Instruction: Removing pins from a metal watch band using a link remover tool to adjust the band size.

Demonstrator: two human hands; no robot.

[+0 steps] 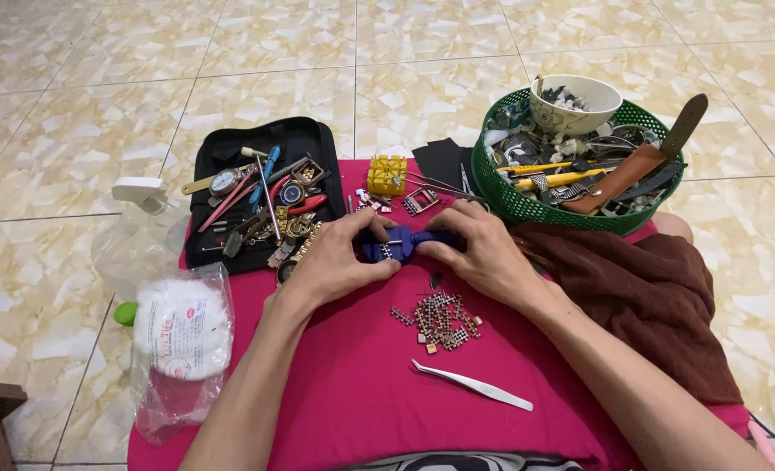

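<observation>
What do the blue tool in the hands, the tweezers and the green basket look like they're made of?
Blue tool: likely plastic, matte moulded look. Tweezers: metal, pale and shiny, thin pointed tips. Green basket: plastic, by its open lattice wall.

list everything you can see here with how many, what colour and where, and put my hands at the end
blue tool: one, blue, centre of the cloth, held between both hands
metal links: a pile, silver and copper tone, just below the hands
tweezers: one, white, near edge of the cloth
red cloth: one, pinkish red, under the work
tool case: one, black, open, upper left, full of tools
yellow block: one, yellow, above the hands
green basket: one, green, upper right, full of straps and tools
bowl: one, cream, in the basket
brown towel: one, brown, right
plastic bag: one, clear, left
left hand: on the blue tool
right hand: on the blue tool
</observation>
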